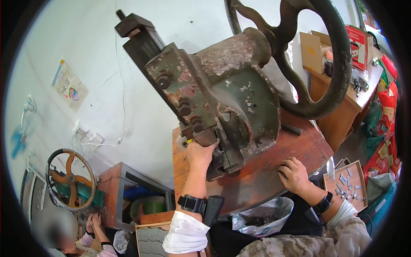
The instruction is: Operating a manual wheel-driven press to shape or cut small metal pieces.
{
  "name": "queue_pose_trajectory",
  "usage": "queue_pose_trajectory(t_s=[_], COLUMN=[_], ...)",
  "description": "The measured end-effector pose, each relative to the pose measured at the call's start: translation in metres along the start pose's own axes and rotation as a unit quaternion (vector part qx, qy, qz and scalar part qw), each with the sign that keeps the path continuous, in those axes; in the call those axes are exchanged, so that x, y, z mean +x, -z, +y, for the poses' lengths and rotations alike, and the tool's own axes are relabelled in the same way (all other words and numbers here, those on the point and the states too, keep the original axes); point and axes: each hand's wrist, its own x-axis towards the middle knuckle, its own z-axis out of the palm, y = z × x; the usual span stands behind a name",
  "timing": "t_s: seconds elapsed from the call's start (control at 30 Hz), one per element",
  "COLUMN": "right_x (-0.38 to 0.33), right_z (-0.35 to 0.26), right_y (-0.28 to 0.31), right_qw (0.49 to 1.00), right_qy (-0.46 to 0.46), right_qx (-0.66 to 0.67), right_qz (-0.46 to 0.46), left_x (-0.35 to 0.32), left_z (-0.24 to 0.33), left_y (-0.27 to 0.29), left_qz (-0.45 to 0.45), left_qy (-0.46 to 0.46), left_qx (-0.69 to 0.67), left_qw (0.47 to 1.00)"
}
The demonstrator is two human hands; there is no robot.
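Green, patchy metal press [231, 88] with rounded handwheel [341, 55] meets the left hand [199, 154].

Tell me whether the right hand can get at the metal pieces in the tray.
Probably yes: the right hand looks empty by the table edge, and nothing visible stands between it and the metal pieces.

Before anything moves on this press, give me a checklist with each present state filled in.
1. Left hand clear of tooling: not ok, up against it.
2. Right hand away from tooling: ok, at edge of wooden table.
3. Press handwheel free of hands: ok where visible.
4. Anything seated in tooling: cannot tell, left hand blocks view.
5. Metal parts inside tray: ok.
6. Co-worker's hands away from this press: ok.
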Motion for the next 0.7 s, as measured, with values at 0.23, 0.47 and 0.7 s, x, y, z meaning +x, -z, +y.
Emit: queue_pose_trajectory(t_s=[0.23,0.47,0.7], right_x=[0.007,0.117,0.16], right_z=[-0.004,-0.045,-0.067], right_y=[-0.002,-0.053,-0.082], right_qw=[0.998,0.98,0.98], right_qy=[0.002,0.037,-0.078], right_qx=[0.061,0.189,0.179], right_qz=[0.014,0.038,-0.04], left_x=[0.001,-0.007,-0.01], left_z=[-0.044,-0.061,-0.06], left_y=[0.025,-0.018,-0.013], left_qz=[-0.165,-0.003,-0.033], left_qy=[0.055,-0.073,-0.082], left_qx=[-0.382,-0.153,-0.114], left_qw=[0.908,0.986,0.99])
